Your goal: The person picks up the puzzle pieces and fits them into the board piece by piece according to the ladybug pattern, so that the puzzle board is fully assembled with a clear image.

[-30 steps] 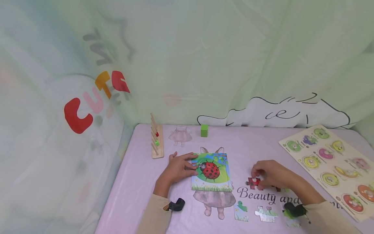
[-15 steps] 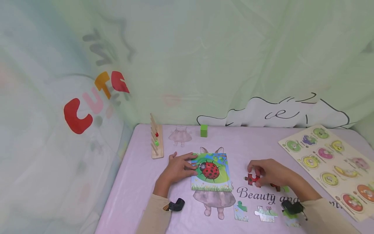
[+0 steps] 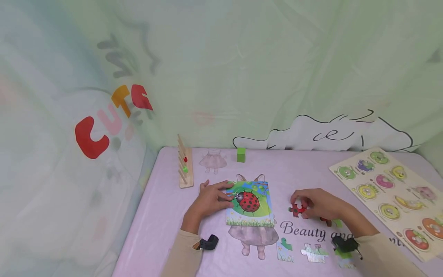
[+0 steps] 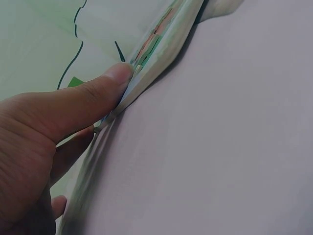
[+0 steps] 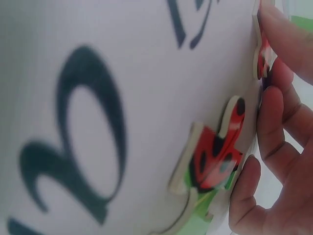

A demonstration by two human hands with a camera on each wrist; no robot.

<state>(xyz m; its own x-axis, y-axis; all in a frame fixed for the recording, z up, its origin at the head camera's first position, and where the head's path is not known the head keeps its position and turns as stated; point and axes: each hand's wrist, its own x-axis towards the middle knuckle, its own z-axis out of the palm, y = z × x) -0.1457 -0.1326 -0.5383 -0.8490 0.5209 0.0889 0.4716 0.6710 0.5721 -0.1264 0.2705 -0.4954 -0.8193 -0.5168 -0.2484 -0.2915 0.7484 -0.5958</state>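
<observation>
Right hand (image 3: pixel 320 204) pinches a red spotted puzzle piece (image 3: pixel 296 210) between thumb and fingers, right of and apart from the ladybug picture (image 3: pixel 250 204); whether the piece touches the counter (image 3: pixel 155 215) cannot be determined. Left hand (image 3: pixel 209 199), fingers loosely extended, rests at the picture's left edge. Step in hand is judged to be positioning this piece; the next move appears to call for steady, level placement, clear of the second red piece (image 5: pixel 212 159) nearby

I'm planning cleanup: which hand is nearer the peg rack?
Left. The left hand touches the ladybug board, just front-right of the peg rack; the right hand, pinching a red puzzle piece, is farther right.
</observation>
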